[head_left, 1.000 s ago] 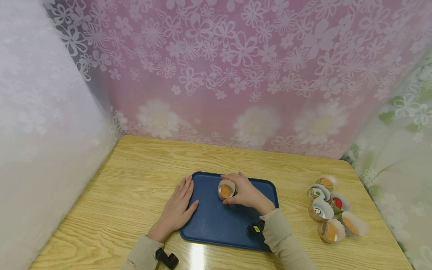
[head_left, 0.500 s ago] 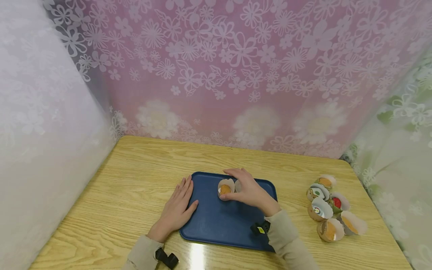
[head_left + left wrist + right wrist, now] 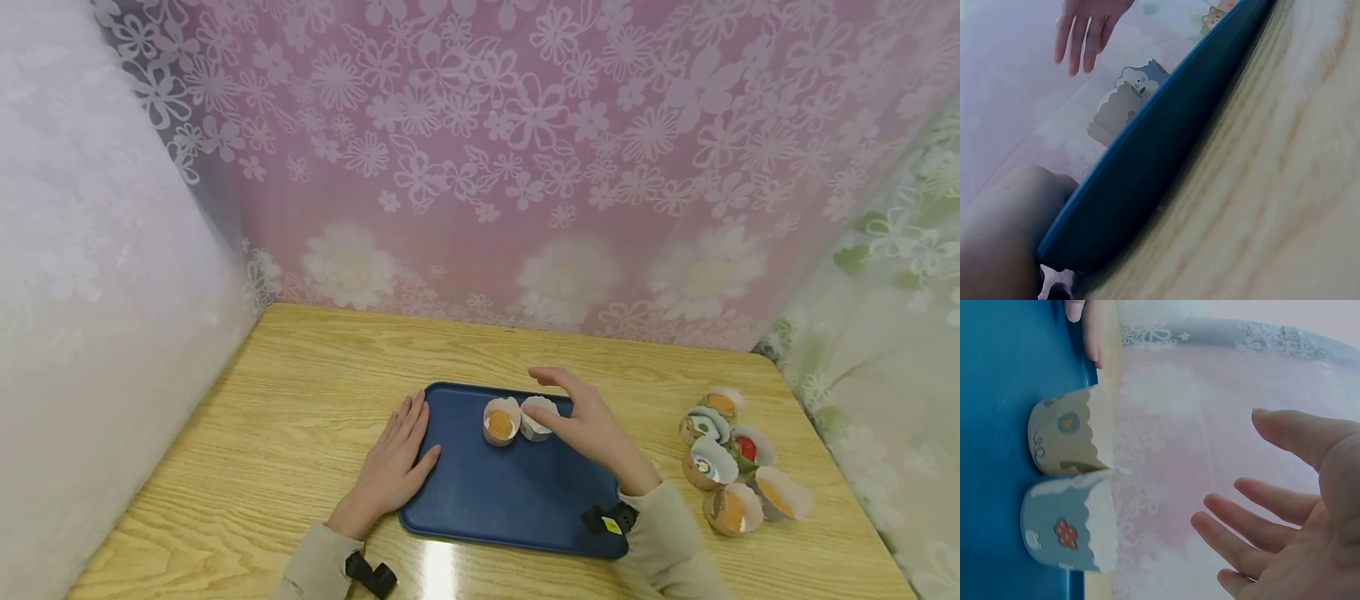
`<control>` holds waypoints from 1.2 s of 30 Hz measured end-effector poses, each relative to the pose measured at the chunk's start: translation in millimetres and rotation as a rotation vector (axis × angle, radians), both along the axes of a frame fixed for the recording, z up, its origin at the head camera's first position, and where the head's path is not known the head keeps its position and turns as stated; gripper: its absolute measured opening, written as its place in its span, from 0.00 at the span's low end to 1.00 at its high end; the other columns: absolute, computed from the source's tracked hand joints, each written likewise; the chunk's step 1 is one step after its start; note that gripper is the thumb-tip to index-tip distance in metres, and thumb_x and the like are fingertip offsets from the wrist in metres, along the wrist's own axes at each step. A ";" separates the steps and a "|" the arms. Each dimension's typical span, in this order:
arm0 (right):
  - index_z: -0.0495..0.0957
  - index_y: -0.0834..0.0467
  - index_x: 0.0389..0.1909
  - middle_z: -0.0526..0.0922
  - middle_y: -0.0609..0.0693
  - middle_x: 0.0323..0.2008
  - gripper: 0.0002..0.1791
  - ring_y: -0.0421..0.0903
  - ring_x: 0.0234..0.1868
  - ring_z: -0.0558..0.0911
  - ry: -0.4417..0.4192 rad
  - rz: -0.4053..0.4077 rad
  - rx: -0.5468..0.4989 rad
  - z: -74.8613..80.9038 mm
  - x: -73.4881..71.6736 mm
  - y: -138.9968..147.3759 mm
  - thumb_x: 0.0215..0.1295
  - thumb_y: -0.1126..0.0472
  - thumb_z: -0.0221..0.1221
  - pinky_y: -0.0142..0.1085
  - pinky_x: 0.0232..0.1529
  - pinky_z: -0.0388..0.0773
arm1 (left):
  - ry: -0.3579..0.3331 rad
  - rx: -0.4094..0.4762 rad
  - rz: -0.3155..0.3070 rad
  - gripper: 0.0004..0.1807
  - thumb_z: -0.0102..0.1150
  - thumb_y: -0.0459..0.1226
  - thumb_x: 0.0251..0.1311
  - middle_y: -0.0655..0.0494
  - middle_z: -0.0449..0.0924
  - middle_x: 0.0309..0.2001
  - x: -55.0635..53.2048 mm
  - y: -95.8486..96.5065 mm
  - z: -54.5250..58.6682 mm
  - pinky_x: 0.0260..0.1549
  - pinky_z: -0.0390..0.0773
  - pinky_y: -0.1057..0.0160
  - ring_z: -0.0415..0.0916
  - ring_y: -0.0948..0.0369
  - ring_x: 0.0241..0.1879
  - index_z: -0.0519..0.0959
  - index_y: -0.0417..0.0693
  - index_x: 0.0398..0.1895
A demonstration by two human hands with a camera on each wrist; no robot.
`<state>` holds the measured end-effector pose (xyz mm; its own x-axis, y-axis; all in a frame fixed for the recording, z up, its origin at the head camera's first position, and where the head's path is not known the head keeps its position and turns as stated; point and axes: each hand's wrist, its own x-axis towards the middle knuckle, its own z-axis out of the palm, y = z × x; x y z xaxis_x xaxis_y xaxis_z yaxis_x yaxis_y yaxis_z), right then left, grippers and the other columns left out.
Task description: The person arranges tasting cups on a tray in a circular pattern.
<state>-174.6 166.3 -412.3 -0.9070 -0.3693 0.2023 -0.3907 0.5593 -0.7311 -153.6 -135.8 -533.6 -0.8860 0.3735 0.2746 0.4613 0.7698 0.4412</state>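
On the left rim of the dark blue tray (image 3: pixel 502 500) rests my left hand (image 3: pixel 392 471), its fingers straight. My right hand (image 3: pixel 588 427) hovers over the tray's right side, fingers spread and holding nothing. Two paper baking cups stand side by side near the tray's far edge. The tan cup (image 3: pixel 1063 434) on the left contains something orange. The light blue cup (image 3: pixel 1063 528), printed with a red flower, is nearest my right hand; in the head view my thumb partly covers it. The right wrist view shows a gap between hand and cups.
Several more paper cups (image 3: pixel 733 510) stand in a cluster on the wooden table (image 3: pixel 322 367) right of the tray, some with orange, red or green contents. Floral curtains (image 3: pixel 480 167) hang behind the table and at both sides.
My right hand has drawn away to the right from the cups, its fingers spreading. The light blue cup has come into view beside the tan one. My left hand stays put.
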 end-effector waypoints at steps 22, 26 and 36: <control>0.75 0.56 0.64 0.79 0.54 0.59 0.23 0.34 0.59 0.73 0.164 -0.216 -0.047 20.3 43.2 82.8 0.69 0.64 0.62 0.39 0.58 0.68 | 0.017 -0.009 0.006 0.38 0.49 0.47 0.74 0.42 0.43 0.79 0.9 0.6 1.1 0.73 0.48 0.45 0.40 0.45 0.77 0.52 0.32 0.76; 0.74 0.55 0.65 0.78 0.54 0.59 0.23 0.27 0.58 0.70 0.142 -0.265 -0.027 21.7 52.4 98.6 0.70 0.62 0.61 0.30 0.54 0.65 | 0.021 -0.009 0.007 0.38 0.50 0.46 0.73 0.42 0.43 0.79 0.6 0.9 1.4 0.73 0.49 0.44 0.41 0.45 0.77 0.52 0.31 0.76; 0.73 0.57 0.66 0.77 0.44 0.60 0.24 0.26 0.58 0.70 0.085 -0.354 -0.057 8.8 74.5 147.3 0.71 0.63 0.60 0.20 0.51 0.62 | 0.013 -0.012 0.009 0.38 0.49 0.46 0.74 0.43 0.43 0.79 0.9 1.1 1.8 0.73 0.48 0.45 0.40 0.46 0.77 0.52 0.32 0.76</control>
